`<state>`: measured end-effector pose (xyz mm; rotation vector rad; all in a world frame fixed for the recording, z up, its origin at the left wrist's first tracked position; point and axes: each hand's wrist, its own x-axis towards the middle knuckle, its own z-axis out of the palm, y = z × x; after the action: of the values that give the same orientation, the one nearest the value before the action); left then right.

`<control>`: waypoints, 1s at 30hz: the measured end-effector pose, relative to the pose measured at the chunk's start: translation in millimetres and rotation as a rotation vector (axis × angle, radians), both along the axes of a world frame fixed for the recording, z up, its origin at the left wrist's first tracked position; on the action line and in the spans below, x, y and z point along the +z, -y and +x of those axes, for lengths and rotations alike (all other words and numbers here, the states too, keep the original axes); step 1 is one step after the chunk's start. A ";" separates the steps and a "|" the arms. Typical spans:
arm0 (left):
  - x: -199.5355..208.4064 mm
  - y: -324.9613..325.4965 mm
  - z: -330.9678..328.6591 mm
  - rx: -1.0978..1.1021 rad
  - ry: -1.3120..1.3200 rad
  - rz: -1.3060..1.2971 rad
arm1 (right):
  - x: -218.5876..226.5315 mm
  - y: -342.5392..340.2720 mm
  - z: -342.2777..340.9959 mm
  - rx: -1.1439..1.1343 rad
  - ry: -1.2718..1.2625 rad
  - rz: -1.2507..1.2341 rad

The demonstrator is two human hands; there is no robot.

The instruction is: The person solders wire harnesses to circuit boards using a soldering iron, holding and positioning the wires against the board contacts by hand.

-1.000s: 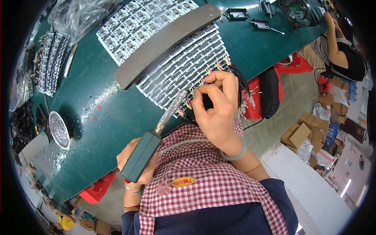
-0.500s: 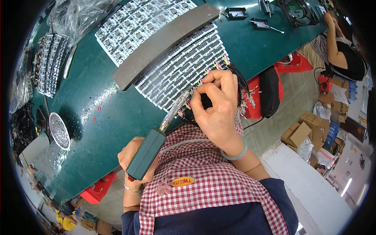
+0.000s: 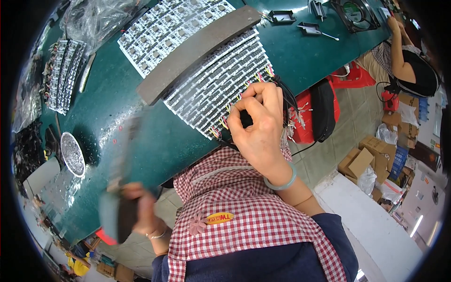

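Note:
My left hand [image 3: 143, 209], smeared by motion, is closed round the dark green handle of a soldering iron [image 3: 123, 214]. The iron's blurred metal barrel points up over the left part of the green table, apart from the boards. My right hand [image 3: 260, 127] is pinching at the thin coloured wires [image 3: 224, 123] along the near right edge of a panel of narrow circuit boards [image 3: 213, 82]. Its fingertips cover the exact wire and joint. Across the panel lies a long dark bar [image 3: 199, 52], with rows of square chips showing beyond it.
On the left of the table [image 3: 105, 101] are a smaller stack of boards [image 3: 66, 75], clear plastic bags [image 3: 94, 21] and a round dish [image 3: 73, 155] of shiny bits. Black cables and a red stool [image 3: 305, 115] are at right. A co-worker [image 3: 404, 61] sits at far right.
My left hand has swung the soldering iron left, away from the wires at the board edge. My right hand stays in nearly the same pinch.

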<state>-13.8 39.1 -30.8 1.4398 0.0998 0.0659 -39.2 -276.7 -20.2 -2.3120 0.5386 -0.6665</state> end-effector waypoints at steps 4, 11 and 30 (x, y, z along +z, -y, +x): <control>56.9 -36.1 14.3 0.339 0.461 0.306 | 3.2 0.3 0.7 0.020 -0.024 0.039; 25.9 -53.7 9.6 0.488 0.144 0.426 | 7.4 13.0 -4.0 0.102 0.039 0.136; 10.5 -7.8 14.3 0.313 0.211 0.257 | -24.4 173.3 247.2 0.629 -0.022 -0.428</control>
<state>0.5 46.9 -20.3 1.6541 0.1469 0.5012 208.0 -450.0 -44.6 -2.6754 -0.3638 -0.4719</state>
